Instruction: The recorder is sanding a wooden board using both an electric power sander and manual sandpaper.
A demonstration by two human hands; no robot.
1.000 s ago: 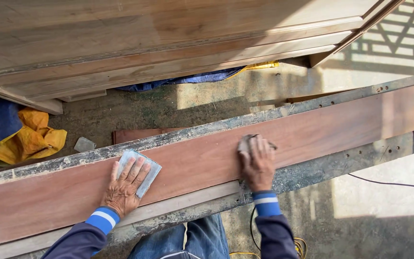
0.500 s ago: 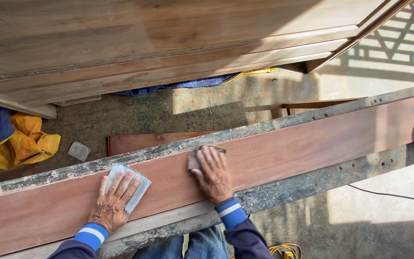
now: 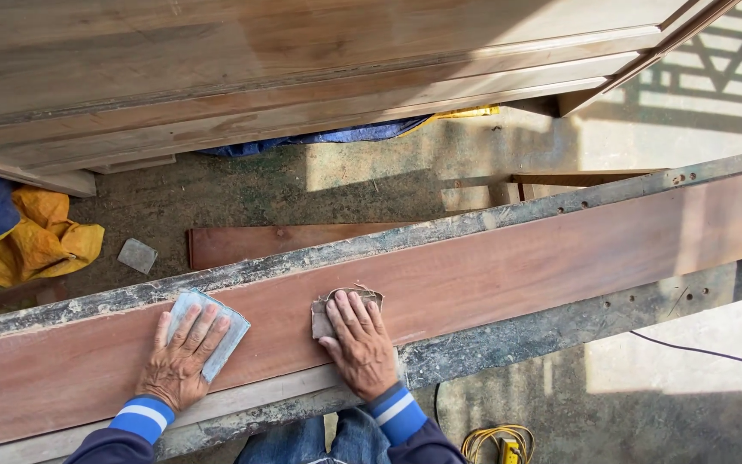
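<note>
— How far along was the sanding judged to be?

— No clear line between worked and unworked wood could be made out. The reddish-brown plank [image 3: 491, 258] looked evenly smooth and matte along its whole visible face, so the share done could not be told. Both hands were pressed on its lower-left part, which suggested that the work was in hand rather than finished.

— How were the hands seen?

— The left hand [image 3: 184, 357] was laid flat, fingers spread wide, on a grey-blue sheet of sandpaper [image 3: 209, 331]. The right hand [image 3: 361, 344] was pressed, fingers together, on a worn brown scrap of sandpaper [image 3: 337, 309]. Nothing was gripped; each sheet was held down under the palm and fingers.

— Where was the plank carried, and how was it aimed?

— It was laid between the two paint-spattered rails of a workbench [image 3: 560, 322], along the far rail. Its long axis was run from the lower left up to the right edge of the view, both ends being cut off by the frame. A shorter board [image 3: 285, 242] was left on the concrete floor beyond the far rail.
</note>
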